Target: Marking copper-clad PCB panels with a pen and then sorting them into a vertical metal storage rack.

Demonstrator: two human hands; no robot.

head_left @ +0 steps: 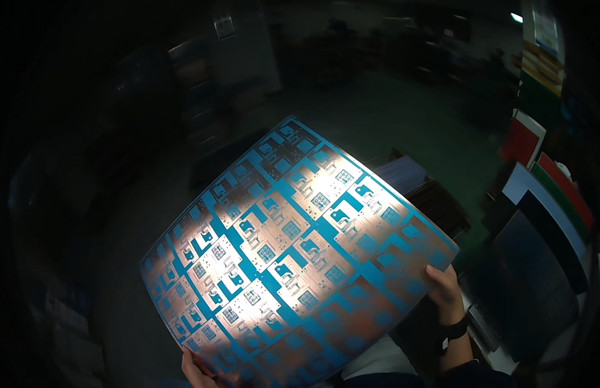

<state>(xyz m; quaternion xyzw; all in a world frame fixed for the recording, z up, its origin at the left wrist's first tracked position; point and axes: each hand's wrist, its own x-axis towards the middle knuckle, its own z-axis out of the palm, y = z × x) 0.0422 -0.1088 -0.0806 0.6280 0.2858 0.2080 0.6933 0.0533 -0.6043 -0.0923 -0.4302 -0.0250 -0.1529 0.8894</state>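
The far left is dim, its shapes too dark to tell. At seven o'clock, the left hand [196, 372] is closed on the lower-left edge of a large flat board [277, 262], thumb at the rim; its other fingers cannot be fully seen. At eleven o'clock, a small framed paper [224, 26] hangs on a dark wall.

The board fills the middle, tilted, one corner pointing toward twelve o'clock. It is copper-coloured and blue, with rows of repeating small shapes, and light glares off it. Just beyond its upper-right edge, near three o'clock, is a partly hidden stack of thin sheets [403, 173].

At four o'clock, the right hand [444, 284] is clamped on the board's right corner, thumb on top, fingers underneath hidden. A black band [456, 331] circles that wrist. Farther right, between two and four o'clock, a red panel [520, 141] and a large dark panel [523, 278] lean at angles.
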